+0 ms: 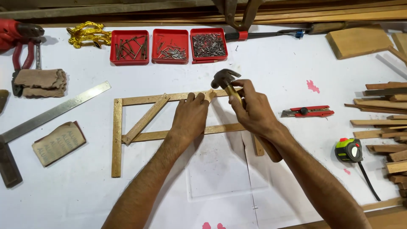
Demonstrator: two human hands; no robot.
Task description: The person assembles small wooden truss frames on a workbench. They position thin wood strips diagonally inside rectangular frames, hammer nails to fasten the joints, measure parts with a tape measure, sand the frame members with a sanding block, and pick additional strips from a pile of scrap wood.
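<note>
- The left hand point(190, 115) lies palm down on a flat frame of thin pale wooden slats point(140, 121), its fingers curled over the top slat and pinching a short diagonal piece against it.
- The right hand point(252, 111) reaches in from the lower right with the wrist bent, fingers clenched high around the handle of a small claw hammer with a dark steel head and wooden handle point(226, 80); the head hangs just above the left fingertips.
- The frame rests on a smooth white tabletop point(271, 68), in the middle, with one long upright at its left end and a diagonal brace.
- Behind it sit three shallow square red plastic trays of metal nails point(168, 46).
- To the right lie a red utility knife point(307, 112) and a green and black tape measure point(349, 150).
- On the left, a long steel ruler point(55, 111) lies near a curled sheet of brown sandpaper point(58, 142).
</note>
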